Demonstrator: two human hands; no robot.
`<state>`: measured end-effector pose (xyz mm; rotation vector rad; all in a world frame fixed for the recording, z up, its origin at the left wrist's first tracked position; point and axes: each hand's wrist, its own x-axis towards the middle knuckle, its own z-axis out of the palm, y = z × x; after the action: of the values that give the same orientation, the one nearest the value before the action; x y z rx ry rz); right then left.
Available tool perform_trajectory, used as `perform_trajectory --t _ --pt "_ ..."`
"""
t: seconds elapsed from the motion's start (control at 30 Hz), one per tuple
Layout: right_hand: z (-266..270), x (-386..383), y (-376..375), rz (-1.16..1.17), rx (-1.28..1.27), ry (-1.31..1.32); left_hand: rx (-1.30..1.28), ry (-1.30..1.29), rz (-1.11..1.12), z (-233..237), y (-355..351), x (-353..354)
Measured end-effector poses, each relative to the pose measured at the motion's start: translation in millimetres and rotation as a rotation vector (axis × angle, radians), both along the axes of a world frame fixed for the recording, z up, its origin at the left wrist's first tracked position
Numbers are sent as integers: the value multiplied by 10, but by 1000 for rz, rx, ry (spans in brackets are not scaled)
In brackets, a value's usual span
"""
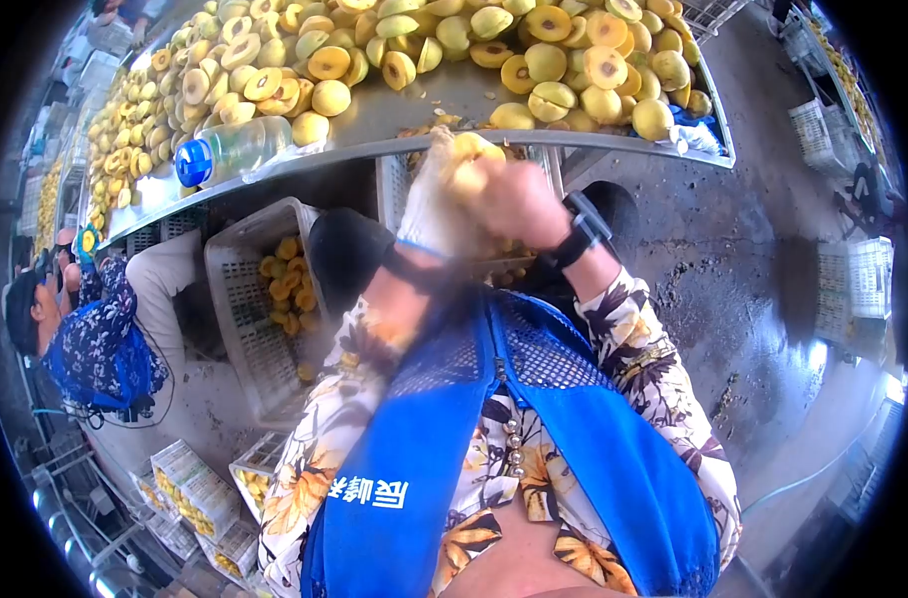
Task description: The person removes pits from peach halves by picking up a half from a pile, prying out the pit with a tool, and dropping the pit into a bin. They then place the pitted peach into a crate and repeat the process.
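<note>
My left hand (436,199), in a white knit glove, is closed around a yellow peach (472,162) just in front of the steel table's edge. Pressed close beside it, my bare right hand (530,202) is curled with its fingers against the fruit. Motion blurs that hand, and whatever it grips is hidden. A dark watch (584,227) is on the right wrist. Beyond the hands, halved and whole yellow peaches (549,62) are heaped on the steel table (399,105).
A clear plastic bottle with a blue cap (194,162) lies on the table's left part. Below stands a white crate (250,329) with peach pieces inside. Another person (100,344) sits at the left. More crates (190,488) are at the lower left, others (853,279) at the right.
</note>
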<state>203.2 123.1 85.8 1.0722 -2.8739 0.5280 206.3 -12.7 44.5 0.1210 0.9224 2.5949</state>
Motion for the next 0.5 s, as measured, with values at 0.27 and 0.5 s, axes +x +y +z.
perform_trajectory --t 0.27,0.5 --pt "-69 205 -79 -555 -606 -268 -49 -260 299 447 -74 72" --pt "-177 337 -114 -419 -597 -293 -445 99 397 157 -70 -38"
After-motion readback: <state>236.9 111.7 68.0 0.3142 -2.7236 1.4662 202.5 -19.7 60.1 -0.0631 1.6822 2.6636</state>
